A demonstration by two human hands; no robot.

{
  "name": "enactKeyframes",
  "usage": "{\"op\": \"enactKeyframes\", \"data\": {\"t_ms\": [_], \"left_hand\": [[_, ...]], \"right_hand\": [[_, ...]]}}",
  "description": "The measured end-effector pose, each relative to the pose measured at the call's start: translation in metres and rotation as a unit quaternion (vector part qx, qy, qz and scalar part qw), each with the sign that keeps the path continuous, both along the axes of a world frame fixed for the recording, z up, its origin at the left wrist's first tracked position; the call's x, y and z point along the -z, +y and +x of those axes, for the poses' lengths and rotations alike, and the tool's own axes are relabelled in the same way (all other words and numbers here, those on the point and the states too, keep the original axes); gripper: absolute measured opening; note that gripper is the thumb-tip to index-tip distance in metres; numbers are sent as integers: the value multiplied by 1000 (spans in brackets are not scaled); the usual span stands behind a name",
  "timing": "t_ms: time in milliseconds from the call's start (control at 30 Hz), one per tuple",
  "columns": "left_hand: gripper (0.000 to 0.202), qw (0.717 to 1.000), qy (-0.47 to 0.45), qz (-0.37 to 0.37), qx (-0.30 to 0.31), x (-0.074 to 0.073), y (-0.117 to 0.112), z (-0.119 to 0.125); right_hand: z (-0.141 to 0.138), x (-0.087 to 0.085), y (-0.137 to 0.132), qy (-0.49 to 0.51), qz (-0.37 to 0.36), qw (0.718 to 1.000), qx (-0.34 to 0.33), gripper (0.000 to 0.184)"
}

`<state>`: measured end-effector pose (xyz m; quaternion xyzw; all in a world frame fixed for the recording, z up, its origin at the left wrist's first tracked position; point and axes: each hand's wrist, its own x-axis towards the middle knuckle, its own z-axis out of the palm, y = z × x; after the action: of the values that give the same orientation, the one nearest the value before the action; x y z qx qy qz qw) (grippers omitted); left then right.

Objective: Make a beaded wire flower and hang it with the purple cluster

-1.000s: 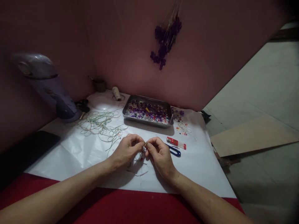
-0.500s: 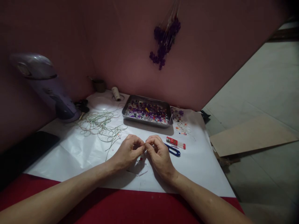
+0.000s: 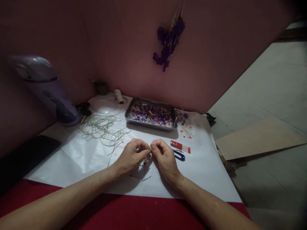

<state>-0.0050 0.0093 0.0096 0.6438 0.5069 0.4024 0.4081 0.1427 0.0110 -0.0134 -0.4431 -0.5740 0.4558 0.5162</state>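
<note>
The left hand (image 3: 137,154) and right hand (image 3: 165,158) pinched a tiny, unidentifiable piece (image 3: 151,148) between them, above small beads (image 3: 144,163) at the desk's (image 3: 196,179) near centre. Seemingly fine beadwork, it called next for steady pinching.

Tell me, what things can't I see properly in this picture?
All in the head view:
- Tiny piece pinched between left hand and right hand: too small, and fingers cover it.
- Beaded bit below: partly hidden by the left hand.
- Blue tool: one end behind the right hand.
- Purple bunch: strings cut off by the top edge.
- Dark flat thing: cut off by the left edge.
</note>
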Motion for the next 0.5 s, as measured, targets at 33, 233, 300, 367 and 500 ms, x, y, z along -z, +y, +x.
{"op": "enactKeyframes", "data": {"t_ms": [33, 233, 300, 367, 500], "left_hand": [[10, 1000, 3, 0, 0, 0, 0, 0], [10, 1000, 15, -8, 4, 2, 0, 0], [10, 1000, 18, -4, -3, 1, 0, 0], [10, 1000, 22, -1, -8, 0, 0, 0], [10, 1000, 15, 0, -6, -1, 0, 0]], "right_hand": [[0, 1, 0, 5, -5, 1000, 0, 16], [0, 2, -1, 24, -11, 1000, -3, 16], [0, 0, -1, 9, 13, 1000, -4, 14], [0, -2, -1, -12, 43, 999, -1, 13], [0, -3, -1, -19, 50, 999, 1, 14]]}}
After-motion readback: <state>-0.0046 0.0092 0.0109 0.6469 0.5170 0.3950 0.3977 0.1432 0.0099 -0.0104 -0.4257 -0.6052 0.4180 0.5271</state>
